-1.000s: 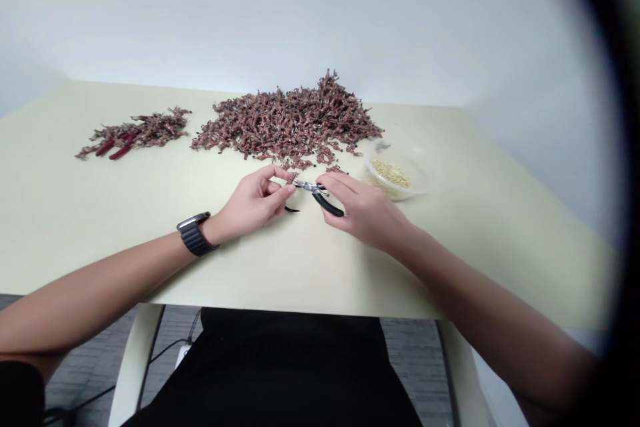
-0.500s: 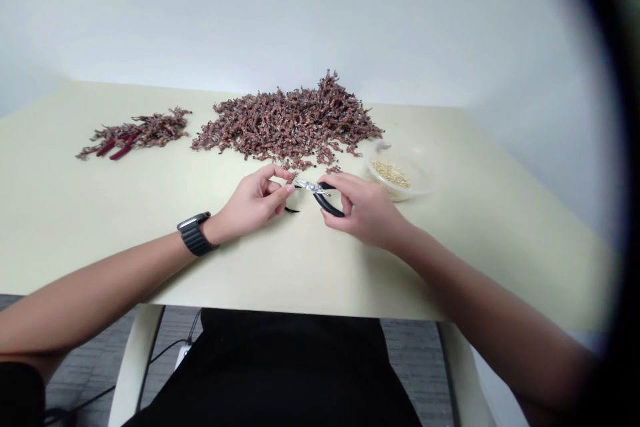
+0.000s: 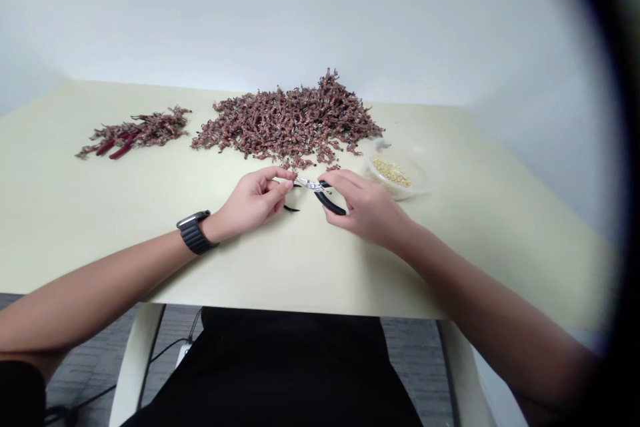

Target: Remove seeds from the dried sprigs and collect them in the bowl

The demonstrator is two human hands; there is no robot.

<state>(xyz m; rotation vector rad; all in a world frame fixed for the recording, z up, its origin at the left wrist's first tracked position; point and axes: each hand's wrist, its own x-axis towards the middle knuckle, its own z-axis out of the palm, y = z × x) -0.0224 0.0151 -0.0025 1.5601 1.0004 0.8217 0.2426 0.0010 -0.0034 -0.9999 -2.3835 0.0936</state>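
My right hand (image 3: 367,209) grips small pliers (image 3: 320,193) with black handles, their metal jaws pointing left. My left hand (image 3: 253,200), with a dark watch on the wrist, pinches a small brownish piece at the jaws; the piece is too small to make out clearly. A short black bit (image 3: 291,209) lies on the table under the hands. Just behind them spreads a large heap of reddish-brown pieces (image 3: 287,121).
A clear bowl of small pale-yellow bits (image 3: 395,175) stands right of my right hand. A smaller heap of the brown pieces with red-handled pliers (image 3: 131,135) lies at the far left. The pale table's (image 3: 75,213) near edge runs below my forearms.
My right hand has closed a little more around the pliers' handles and shifted slightly left. The left hand has kept its pinch at the jaws.
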